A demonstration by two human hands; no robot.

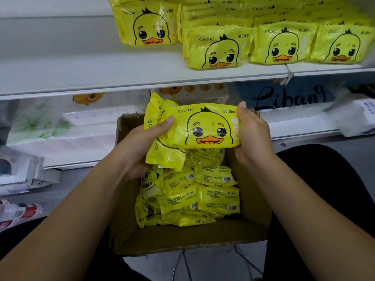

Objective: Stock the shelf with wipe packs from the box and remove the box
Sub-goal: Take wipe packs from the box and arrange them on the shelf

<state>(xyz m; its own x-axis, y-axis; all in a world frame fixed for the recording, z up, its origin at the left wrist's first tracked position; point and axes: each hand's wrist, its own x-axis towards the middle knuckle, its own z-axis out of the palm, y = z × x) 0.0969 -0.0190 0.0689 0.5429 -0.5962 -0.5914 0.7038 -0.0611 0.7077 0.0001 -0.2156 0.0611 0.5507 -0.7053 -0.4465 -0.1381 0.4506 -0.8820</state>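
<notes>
A yellow wipe pack [205, 126] with a duck face is held over the open cardboard box [182, 238]. My left hand [142, 142] grips its left end together with a second yellow pack [166, 157] underneath it. My right hand [253, 136] grips the top pack's right end. Several more yellow packs [194, 195] lie loose inside the box. On the white shelf [101, 67] above, rows of the same packs [217, 47] stand at the right and one row [144, 23] further back; the shelf's left part is bare.
The lower shelf behind the box holds white tissue packs [60, 122] and a blue bag marked Libang [288, 96]. A price-tag clip [288, 75] hangs on the upper shelf's front edge. The box sits on a wire stand [182, 262]. Bottles [18, 213] lie at the lower left.
</notes>
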